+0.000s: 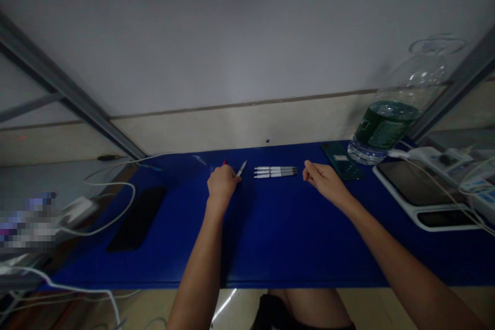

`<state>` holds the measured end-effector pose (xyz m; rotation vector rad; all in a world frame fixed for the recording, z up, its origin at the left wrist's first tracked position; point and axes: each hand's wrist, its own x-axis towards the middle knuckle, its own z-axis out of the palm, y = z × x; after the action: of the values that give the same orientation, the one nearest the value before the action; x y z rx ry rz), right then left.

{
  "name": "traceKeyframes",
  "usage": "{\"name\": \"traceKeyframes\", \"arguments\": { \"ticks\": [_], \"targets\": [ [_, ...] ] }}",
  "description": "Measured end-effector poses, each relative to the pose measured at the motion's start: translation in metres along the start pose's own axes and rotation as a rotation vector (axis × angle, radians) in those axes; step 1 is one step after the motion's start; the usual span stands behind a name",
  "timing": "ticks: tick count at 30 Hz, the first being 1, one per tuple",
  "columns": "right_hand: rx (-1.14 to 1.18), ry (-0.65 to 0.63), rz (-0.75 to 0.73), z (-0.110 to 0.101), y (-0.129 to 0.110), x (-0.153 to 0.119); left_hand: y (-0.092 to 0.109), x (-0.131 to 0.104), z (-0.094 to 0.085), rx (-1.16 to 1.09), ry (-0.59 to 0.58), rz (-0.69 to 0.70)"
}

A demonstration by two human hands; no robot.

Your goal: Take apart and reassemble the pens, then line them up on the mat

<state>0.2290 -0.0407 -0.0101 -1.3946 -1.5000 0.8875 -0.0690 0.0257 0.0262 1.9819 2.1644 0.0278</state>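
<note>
My left hand (223,183) is closed over the blue tabletop, its fingers on the lower end of a white-and-grey pen (242,167) that points up and to the right. A small red thing (225,162) shows just beyond the knuckles; the hand hides the rest of it. To the right, three similar white pens (274,171) lie side by side, roughly parallel to the wall. My right hand (322,179) is just past their right ends, apart from them. Its fingers are curled together, with nothing visible in them.
On the blue table (270,237) a black phone (137,219) lies at left. A dark green phone (340,161), a large water bottle (386,124) and a white scale (425,191) are at right. White cables (133,198) run along both sides; a wall stands behind.
</note>
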Motion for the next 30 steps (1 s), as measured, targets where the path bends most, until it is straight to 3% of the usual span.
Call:
{"name": "traceKeyframes", "arguments": {
  "ticks": [12,22,26,30],
  "targets": [
    [-0.118,-0.053,-0.011,-0.002,0.007,0.001,0.003,-0.007,0.002,0.071,0.107,-0.094],
    [-0.113,-0.053,-0.004,-0.002,0.012,0.003,-0.007,-0.009,-0.004,0.051,0.197,-0.183],
    [-0.146,-0.005,0.002,-0.004,0.017,0.006,-0.008,-0.007,-0.003,0.047,0.208,-0.204],
    [-0.371,0.169,-0.009,-0.017,0.025,0.010,-0.009,-0.007,-0.003,0.063,0.200,-0.225]
  ]
}}
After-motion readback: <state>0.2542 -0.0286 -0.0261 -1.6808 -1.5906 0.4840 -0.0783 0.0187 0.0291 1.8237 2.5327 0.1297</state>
